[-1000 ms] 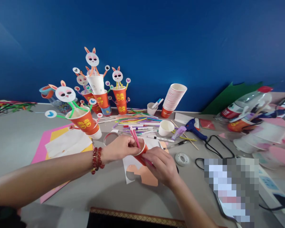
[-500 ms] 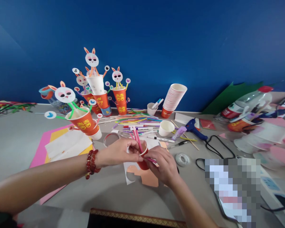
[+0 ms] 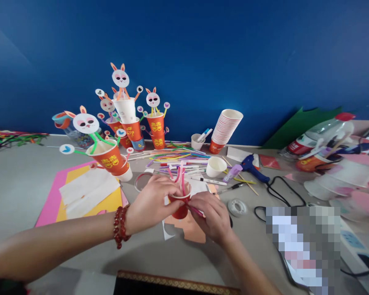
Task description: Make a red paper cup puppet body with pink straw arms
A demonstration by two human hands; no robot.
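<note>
Red paper cup with pink straws

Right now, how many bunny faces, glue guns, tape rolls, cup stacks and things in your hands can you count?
Paper bunny faces: 4
Blue glue gun: 1
Tape roll: 1
Stack of cups: 1
Red cup in left hand: 1
Pink straw in right hand: 1
Total: 9

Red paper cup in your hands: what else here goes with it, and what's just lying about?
In use: red paper cup, pink pipe cleaners sticking from it, left hand, right hand, peach cut-out paper beneath.

Lying about: glue gun, tape roll, stack of cups, finished bunny cups, markers.
</note>
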